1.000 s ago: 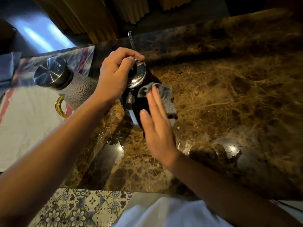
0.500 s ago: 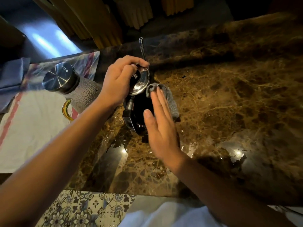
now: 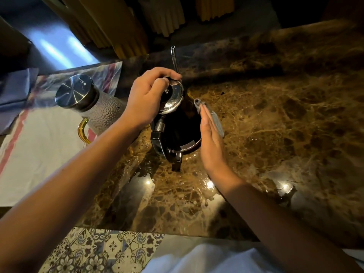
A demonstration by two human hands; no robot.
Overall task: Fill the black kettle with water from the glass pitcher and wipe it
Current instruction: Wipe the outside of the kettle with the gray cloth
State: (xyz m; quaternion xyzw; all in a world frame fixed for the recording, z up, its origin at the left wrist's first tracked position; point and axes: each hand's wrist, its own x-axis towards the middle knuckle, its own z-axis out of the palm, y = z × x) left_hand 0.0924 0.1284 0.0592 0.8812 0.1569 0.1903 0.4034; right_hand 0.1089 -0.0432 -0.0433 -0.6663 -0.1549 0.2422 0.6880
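Cloth (image 3: pixel 214 119) slid rightward, right hand (image 3: pixel 211 146) perhaps flatter

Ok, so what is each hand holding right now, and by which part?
The left hand grips the black kettle at its shiny lid. The right hand presses a grey cloth flat against the kettle's side with straight fingers.
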